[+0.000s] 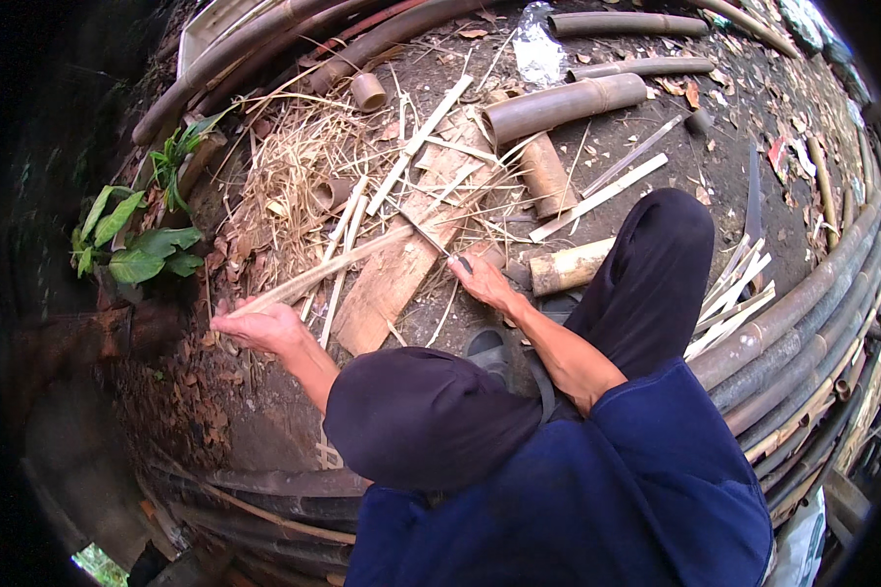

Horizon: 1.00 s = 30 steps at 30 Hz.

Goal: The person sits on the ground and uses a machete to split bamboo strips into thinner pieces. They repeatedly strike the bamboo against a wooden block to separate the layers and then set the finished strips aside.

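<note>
My left hand (272, 331) is closed round the near left end of a long pale bamboo strip (338, 264). The strip slants up to the right across a worn wooden board (380, 298). In my right hand (485, 286) is a knife (423, 233), gripped by its dark handle. Its narrow blade points up and left and meets the strip over the board. Beyond the blade, thin slivers fan out from the strip. How deep the blade sits in the bamboo is too small to tell.
Curly shavings (289, 186) pile up left of the board. Beyond it lie thick bamboo sections (563, 108) and a split pale strip (599, 199). A saw (754, 196) and cut strips (739, 298) lie right of my knee. Long bamboo poles (754, 352) line the right side; a leafy plant (137, 240) grows at left.
</note>
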### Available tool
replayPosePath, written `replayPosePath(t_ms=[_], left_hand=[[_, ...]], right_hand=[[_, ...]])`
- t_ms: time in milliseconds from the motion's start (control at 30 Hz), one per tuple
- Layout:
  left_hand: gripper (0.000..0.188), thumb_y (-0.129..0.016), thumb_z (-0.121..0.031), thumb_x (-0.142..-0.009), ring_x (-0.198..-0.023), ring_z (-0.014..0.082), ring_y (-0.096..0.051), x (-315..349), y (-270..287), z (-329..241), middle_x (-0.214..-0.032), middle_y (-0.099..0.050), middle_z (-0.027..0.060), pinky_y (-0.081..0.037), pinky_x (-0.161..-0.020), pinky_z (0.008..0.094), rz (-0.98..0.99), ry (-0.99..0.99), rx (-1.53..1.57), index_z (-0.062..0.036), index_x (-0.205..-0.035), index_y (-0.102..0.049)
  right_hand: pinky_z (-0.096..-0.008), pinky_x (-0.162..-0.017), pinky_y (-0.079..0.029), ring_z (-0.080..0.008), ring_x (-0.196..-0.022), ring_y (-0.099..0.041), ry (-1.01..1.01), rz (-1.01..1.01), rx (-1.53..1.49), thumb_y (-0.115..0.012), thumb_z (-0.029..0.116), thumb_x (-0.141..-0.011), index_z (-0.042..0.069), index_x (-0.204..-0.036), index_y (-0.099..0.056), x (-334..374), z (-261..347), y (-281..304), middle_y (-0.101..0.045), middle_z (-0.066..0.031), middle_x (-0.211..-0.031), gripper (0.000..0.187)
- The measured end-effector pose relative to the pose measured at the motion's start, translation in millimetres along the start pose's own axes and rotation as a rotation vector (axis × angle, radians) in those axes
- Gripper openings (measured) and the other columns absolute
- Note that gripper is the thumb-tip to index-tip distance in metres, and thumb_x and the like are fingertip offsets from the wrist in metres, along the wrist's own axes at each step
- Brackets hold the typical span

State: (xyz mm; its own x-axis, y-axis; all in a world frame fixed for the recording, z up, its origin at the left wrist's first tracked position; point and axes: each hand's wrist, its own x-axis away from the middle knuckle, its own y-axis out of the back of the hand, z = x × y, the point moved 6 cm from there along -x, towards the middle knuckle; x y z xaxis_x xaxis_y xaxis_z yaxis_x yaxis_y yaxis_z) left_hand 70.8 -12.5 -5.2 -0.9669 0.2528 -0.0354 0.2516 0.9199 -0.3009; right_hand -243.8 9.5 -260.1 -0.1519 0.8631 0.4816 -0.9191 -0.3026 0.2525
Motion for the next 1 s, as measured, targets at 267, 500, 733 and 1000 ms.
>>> replayPosePath(t_ms=[267, 500, 733, 1000], left_hand=[[0.054, -0.037, -0.058, -0.100, -0.046, 0.0129, -0.031, -5, 8, 6, -0.051, -0.030, -0.0015, -0.032, -0.043, 0.0272, -0.053, -0.123, -0.103, -0.0143, -0.068, -0.031], [0.052, -0.027, -0.055, -0.103, -0.051, 0.0121, -0.022, 36, 11, -12, -0.057, -0.023, -0.0023, -0.023, -0.045, 0.0306, 0.059, -0.242, -0.051, -0.0147, -0.070, -0.023], [0.053, -0.028, -0.054, -0.103, -0.052, 0.0116, -0.023, 45, 30, -19, -0.058, -0.023, -0.0023, -0.026, -0.047, 0.0296, 0.078, -0.317, -0.075, -0.0140, -0.069, -0.026], [0.051, -0.028, -0.054, -0.104, -0.053, 0.0114, -0.024, 56, 26, -21, -0.058, -0.024, -0.0027, -0.026, -0.050, 0.0271, 0.166, -0.345, -0.060, -0.0132, -0.072, -0.024]], right_hand=[[-0.0408, -0.051, -0.052, -0.0327, -0.057, -0.063, 0.337, -0.112, 0.124, -0.061, 0.032, -0.089, 0.006, -0.103, -0.056, 18, 59, -6, -0.062, -0.0148, -0.068, 0.030], [-0.0492, -0.069, -0.053, -0.0413, -0.076, -0.067, 0.207, -0.109, 0.230, -0.064, 0.025, -0.083, 0.008, -0.108, -0.055, 15, 48, -21, -0.067, -0.0211, -0.081, 0.031], [-0.0475, -0.068, -0.053, -0.0417, -0.074, -0.066, 0.299, -0.009, 0.086, -0.064, 0.025, -0.082, 0.007, -0.106, -0.059, 31, 83, -33, -0.067, -0.0198, -0.078, 0.030], [-0.0465, -0.061, -0.054, -0.0363, -0.068, -0.067, 0.187, 0.052, 0.136, -0.061, 0.027, -0.083, 0.008, -0.102, -0.058, 28, 80, -37, -0.068, -0.0160, -0.084, 0.027]])
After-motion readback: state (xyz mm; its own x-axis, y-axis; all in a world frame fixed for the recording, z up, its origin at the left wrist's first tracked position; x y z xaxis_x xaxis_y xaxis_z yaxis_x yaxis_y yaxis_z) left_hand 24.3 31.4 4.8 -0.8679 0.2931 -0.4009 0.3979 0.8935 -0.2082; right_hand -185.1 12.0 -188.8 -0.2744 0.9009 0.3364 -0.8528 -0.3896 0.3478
